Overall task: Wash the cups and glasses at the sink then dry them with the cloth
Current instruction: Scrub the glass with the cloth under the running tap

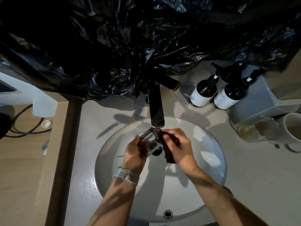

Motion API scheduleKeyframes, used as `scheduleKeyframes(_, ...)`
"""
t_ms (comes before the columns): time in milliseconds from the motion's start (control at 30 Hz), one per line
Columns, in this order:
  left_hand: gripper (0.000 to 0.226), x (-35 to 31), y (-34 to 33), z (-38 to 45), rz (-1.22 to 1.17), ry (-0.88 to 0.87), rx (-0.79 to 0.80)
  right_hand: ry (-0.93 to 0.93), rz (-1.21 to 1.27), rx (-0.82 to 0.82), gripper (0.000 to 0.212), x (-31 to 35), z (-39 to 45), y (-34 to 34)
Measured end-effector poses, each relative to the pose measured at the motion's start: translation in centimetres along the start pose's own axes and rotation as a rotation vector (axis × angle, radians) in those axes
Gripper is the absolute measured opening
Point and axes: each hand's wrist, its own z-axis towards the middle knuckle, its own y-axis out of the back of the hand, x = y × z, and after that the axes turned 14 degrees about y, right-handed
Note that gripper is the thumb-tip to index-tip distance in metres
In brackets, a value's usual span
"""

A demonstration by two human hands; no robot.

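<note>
- Clear glass (149, 142) lies tilted on its side over the drain (157, 151), just under the faucet (156, 108) spout, mouth toward the right hand.
- Left hand (136, 152) grasps the glass round its base end, fingers curled on it; a pale watch band sits on that wrist.
- Right hand (178, 145) clenches a dark cloth (168, 154), pressing it against the glass mouth; part of the cloth hangs down toward the drain.
- Step, by my read: washing, scrubbing the rim or inside of this glass; whether water runs from the faucet I cannot tell.
- Next move likely calls for turning the glass in the left hand so the cloth covers the whole wall, then a rinse under the faucet.
- Right of the faucet, on the counter: two more glasses (257, 130) and a white mug (293, 128), close together, not yet taken up.
- Behind those, near the faucet handle: two dark pump bottles (216, 93).
- White sink (211, 144) bowl surrounds the hands; black plastic sheeting (130, 46) hangs behind the faucet.
</note>
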Motion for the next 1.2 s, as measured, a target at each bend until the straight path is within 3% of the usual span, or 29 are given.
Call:
scheduleKeyframes(100,0.037,1.2,0.6,0.4,-0.008,-0.007,0.048,0.159,-0.075,0.08,0.017,1.0,0.7,-0.7)
scheduleKeyframes(200,0.036,1.5,1.3,0.7,-0.024,0.0,0.074,-0.014,-0.102,0.065,0.007,-1.0,2.9,-0.1)
scheduleKeyframes(267,0.034,1.1,1.4,1.0,-0.047,0.014,0.043,-0.061,-0.128,0.066,0.012,-1.1,1.4,0.5)
scheduleKeyframes(433,0.032,1.7,1.6,1.2,-0.023,0.001,0.006,0.134,-0.109,0.126,0.014,0.6,1.5,-0.4)
scheduleKeyframes(567,0.022,1.0,1.5,0.9,0.009,-0.005,-0.003,-0.102,-0.128,0.106,0.011,-1.1,2.1,0.8)
scheduleKeyframes(667,0.036,0.4,2.1,1.6,-0.008,0.09,-0.032,-0.233,0.129,0.21,0.004,-0.3,0.1,2.3)
scheduleKeyframes(733,0.039,0.7,2.4,1.8,0.046,0.133,0.043,-0.238,0.255,0.289,0.028,-0.3,-0.3,2.6)
scheduleKeyframes(833,0.034,1.2,1.7,1.5,0.212,0.116,0.135,-0.217,0.225,0.325,0.055,-0.7,0.0,2.1)
scheduleKeyframes(933,0.039,1.6,1.2,1.3,0.33,0.044,0.158,-0.232,0.208,0.3,0.048,-0.9,0.6,2.0)
scheduleKeyframes(1033,0.037,2.1,0.6,1.3,0.593,-0.09,-0.02,-0.267,0.246,0.273,0.03,-0.6,1.5,2.2)
scheduleKeyframes(1100,0.039,2.1,0.4,1.5,0.703,-0.273,-0.096,-0.301,0.273,0.29,0.012,-0.3,2.1,2.0)
scheduleKeyframes(1200,0.047,1.6,0.4,1.2,0.692,-0.433,0.047,-0.361,0.292,0.367,0.022,0.1,2.9,1.7)
